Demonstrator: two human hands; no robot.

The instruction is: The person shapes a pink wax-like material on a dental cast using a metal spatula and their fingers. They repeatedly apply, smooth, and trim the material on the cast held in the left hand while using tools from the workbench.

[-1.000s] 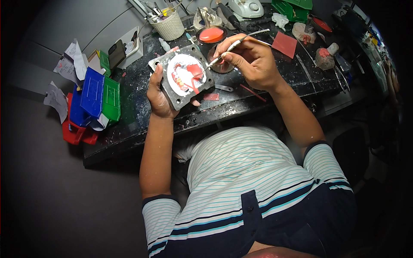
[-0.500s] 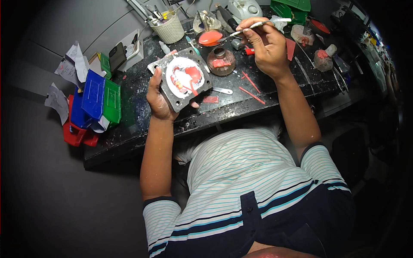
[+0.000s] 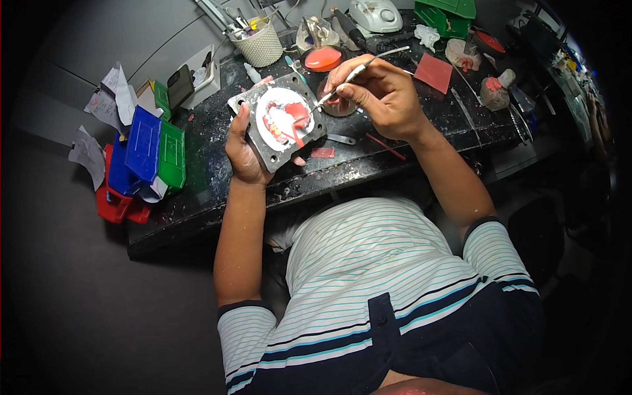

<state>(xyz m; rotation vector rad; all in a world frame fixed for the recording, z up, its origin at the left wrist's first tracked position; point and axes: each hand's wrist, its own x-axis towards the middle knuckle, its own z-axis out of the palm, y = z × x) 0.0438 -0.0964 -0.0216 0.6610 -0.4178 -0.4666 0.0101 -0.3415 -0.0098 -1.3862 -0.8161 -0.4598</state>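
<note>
My left hand (image 3: 243,150) is closed round the near-left edge of a square metal dental flask (image 3: 268,158), holding it tilted above the bench. White plaster (image 3: 282,99) fills the flask. Red wax (image 3: 296,113) and a row of artificial teeth (image 3: 271,129) lie in the plaster, and a red wax strip (image 3: 296,137) sticks out toward me. Pinched in the fingers of my right hand (image 3: 382,99) is a slim wax carver (image 3: 347,79). Its lower tip reaches the red wax or hangs just over it; I cannot tell which.
Behind the flask sit a dish of red wax (image 3: 322,59) and a round burner (image 3: 341,108), partly hidden by my right hand. A wax sheet (image 3: 433,74), a wax stick (image 3: 386,146) and a small wax piece (image 3: 322,152) lie on the black bench. Stacked bins (image 3: 135,148) stand left.
My right hand has brought the carver down and left, from the dish of red wax to the wax in the flask. My left hand and the flask have hardly moved.
</note>
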